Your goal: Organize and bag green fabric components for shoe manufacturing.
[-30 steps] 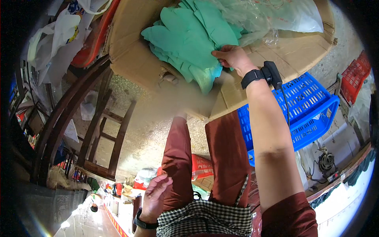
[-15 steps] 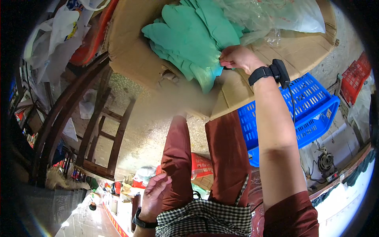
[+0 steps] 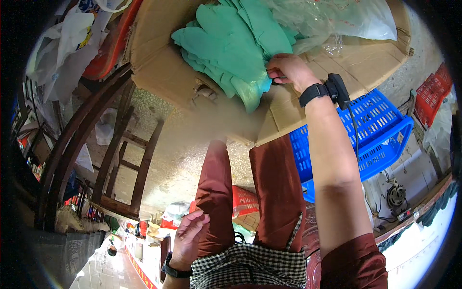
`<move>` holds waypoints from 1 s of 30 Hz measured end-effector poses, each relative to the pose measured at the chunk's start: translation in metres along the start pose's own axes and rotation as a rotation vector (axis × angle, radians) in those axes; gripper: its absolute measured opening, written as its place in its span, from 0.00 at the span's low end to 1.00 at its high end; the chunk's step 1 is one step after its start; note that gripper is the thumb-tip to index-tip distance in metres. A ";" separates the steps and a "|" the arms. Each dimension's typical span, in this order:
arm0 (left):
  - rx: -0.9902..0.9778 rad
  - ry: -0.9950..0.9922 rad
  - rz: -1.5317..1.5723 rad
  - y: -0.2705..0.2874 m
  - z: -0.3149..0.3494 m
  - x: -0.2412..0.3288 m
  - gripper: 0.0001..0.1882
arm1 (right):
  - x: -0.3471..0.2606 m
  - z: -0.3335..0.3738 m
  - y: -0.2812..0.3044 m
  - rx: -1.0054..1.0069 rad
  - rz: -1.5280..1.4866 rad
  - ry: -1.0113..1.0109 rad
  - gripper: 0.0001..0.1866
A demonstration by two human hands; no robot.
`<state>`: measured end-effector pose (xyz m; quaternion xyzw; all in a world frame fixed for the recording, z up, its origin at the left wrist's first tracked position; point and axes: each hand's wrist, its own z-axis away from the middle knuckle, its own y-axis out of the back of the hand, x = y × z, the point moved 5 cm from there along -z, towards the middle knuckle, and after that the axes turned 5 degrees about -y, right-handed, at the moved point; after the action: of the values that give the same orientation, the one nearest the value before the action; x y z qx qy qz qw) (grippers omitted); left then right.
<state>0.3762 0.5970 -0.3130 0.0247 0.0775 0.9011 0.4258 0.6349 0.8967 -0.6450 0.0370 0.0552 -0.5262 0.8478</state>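
Observation:
A fanned stack of thin green sheets (image 3: pixel 226 45) with rounded lobes lies on an opened brown cardboard box (image 3: pixel 161 53) in front of me. At the stack's near right corner, my right hand (image 3: pixel 288 70) pinches the edge of a green sheet. Something small and dark shows under its fingertips, too little to name. My left hand (image 3: pixel 189 236) is held over my left thigh, its fingers curled together with nothing visible in them, well apart from the stack. Both wrists wear black bands.
A clear plastic bag (image 3: pixel 337 21) covers the box's far right part. Below it, right of my legs, is a blue slotted basket (image 3: pixel 378 120). A dark wooden chair (image 3: pixel 115 154) stands left. Further right is a red basket (image 3: pixel 433 96). A blurred patch hides the box's near left edge.
My right hand and forearm have shifted slightly left along the edge of the green stack. The left hand stays in place.

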 end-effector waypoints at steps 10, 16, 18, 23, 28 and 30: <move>-0.009 -0.002 0.016 -0.001 -0.001 -0.001 0.16 | 0.009 -0.014 0.006 0.153 0.158 0.077 0.06; -0.013 -0.014 0.031 0.002 -0.003 -0.005 0.15 | 0.005 0.007 0.021 0.138 0.000 0.030 0.06; -0.017 0.004 0.009 0.000 -0.002 -0.006 0.15 | -0.002 0.006 0.016 0.126 0.009 0.115 0.07; -0.011 0.006 -0.013 -0.007 -0.001 -0.005 0.17 | 0.003 -0.006 0.010 0.134 0.166 0.060 0.08; -0.010 -0.021 0.022 -0.005 -0.002 -0.002 0.16 | 0.011 -0.016 0.004 0.137 0.097 0.061 0.06; 0.006 -0.015 0.014 -0.006 -0.002 0.000 0.16 | 0.009 -0.019 0.004 0.209 0.219 0.135 0.05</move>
<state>0.3810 0.6005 -0.3157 0.0332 0.0770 0.9037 0.4200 0.6416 0.8931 -0.6649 0.1659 0.0525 -0.4300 0.8859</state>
